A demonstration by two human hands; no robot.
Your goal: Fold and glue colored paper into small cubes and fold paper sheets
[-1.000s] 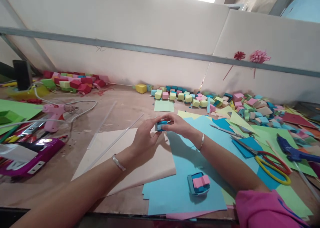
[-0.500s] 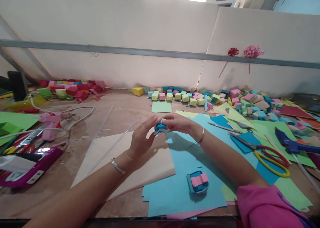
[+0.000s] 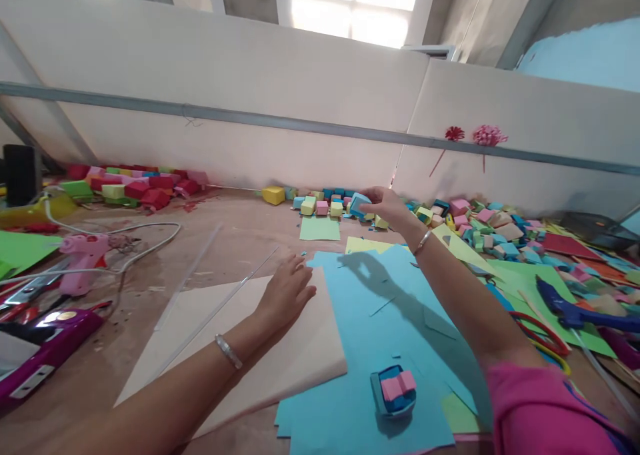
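My right hand (image 3: 393,208) is closed on a small blue paper box (image 3: 359,205), held over the row of little paper boxes (image 3: 323,208) along the back of the table. My left hand (image 3: 286,292) holds nothing; its fingers are loosely stretched above the pale pink paper sheet (image 3: 250,362). Near the front, a blue paper box with a pink folded strip (image 3: 397,386) on top sits on the light blue paper (image 3: 340,408). A green paper square (image 3: 320,228) lies just before the row.
A pink glue gun (image 3: 84,258) and a purple power strip (image 3: 45,352) with cables are at left. At right lie a blue glue gun (image 3: 575,308), partly hidden scissors (image 3: 543,332) and heaped paper boxes (image 3: 500,228). Clear glue sticks (image 3: 220,308) cross the pink sheet.
My right hand has carried the blue box away from my left hand, toward the back row. My left hand has let go and lowered slightly. The view has tilted up a little.
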